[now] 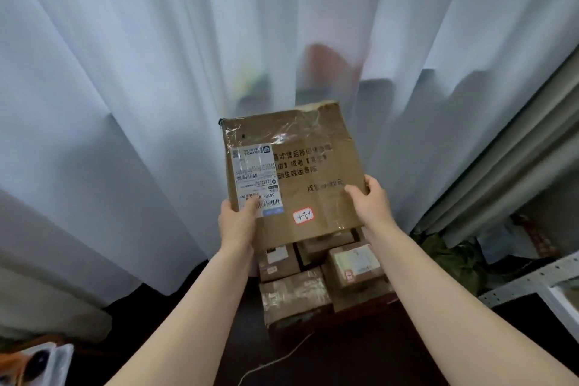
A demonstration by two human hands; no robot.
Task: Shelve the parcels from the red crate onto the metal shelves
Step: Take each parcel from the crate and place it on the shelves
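A flat brown cardboard parcel (297, 166) with a white shipping label and a small red-edged sticker is held up in front of the white curtain. My left hand (236, 224) grips its lower left corner, thumb on the label. My right hand (369, 200) grips its lower right edge. Below the parcel, several smaller taped cardboard parcels (313, 279) lie packed together; a thin red edge of the crate (390, 302) shows at their right side, the rest hidden. The corner of a white metal shelf (532, 282) juts in at the right.
White curtains (156, 103) hang across the whole background, with grey drapes at the right. A white cable (275, 360) lies on the dark floor. A green bundle (451, 257) sits beside the shelf. A clear container (40, 363) shows at the bottom left.
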